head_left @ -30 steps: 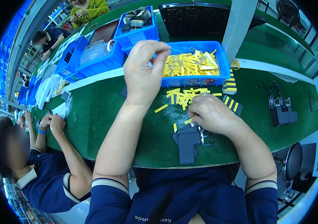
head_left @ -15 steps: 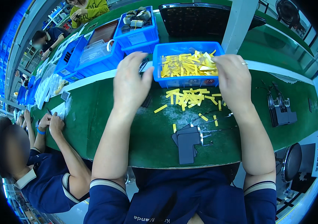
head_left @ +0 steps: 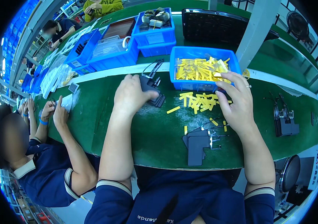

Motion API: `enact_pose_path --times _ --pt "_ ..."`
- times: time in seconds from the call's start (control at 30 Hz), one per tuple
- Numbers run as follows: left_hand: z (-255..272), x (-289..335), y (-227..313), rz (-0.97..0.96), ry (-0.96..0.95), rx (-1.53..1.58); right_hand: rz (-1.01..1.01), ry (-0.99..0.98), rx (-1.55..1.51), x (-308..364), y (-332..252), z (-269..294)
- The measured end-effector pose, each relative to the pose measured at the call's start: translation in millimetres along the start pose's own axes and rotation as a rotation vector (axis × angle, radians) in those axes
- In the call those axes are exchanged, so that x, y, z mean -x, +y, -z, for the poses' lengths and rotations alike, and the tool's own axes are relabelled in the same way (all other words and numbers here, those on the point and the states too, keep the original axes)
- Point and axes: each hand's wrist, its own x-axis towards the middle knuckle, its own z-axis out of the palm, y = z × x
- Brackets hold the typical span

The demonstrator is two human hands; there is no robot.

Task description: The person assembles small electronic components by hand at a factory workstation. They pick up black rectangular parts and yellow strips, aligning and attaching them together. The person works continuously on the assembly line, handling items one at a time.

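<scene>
At the blue bin (head_left: 190, 85), the right hand (head_left: 238, 101) has fingers and thumb parted; left of it, the left hand (head_left: 129, 96), thumb spread, is at the dark stack (head_left: 147, 83). The stack appears stiff, its leads (head_left: 154, 68) fragile: grip edges. Yellow strips (head_left: 200, 102), just near of the bin, appear light, flexible: pinch ends.

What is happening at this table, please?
A person has the left hand against a stack of dark flat parts with wires; how firmly it grips is hidden. The right hand, fingers apart, is by the front right corner of a blue bin full of yellow strips. More strips lie loose in front of it, and another dark pile rests near the table edge.
</scene>
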Motion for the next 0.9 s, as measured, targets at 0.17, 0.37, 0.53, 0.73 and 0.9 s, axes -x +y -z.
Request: enact_pose_path --times 0.17,0.37,0.53,0.73,0.9 --pt "5 2 14 0.043 0.067 0.999 0.042 0.078 -0.228 0 -13 1" --pt "-2 36 69 -0.429 -0.114 0.915 0.081 0.149 -0.148 -7 -34 5" --pt "-8 45 79 -0.502 -0.061 0.888 -0.010 0.025 -0.234 1 -25 2" --pt "-15 50 82 -0.449 -0.053 0.868 -0.003 -0.019 -0.154 -1 -31 1" --pt "-13 49 84 -0.310 -0.172 0.943 0.157 0.037 0.102 0 -45 -2"
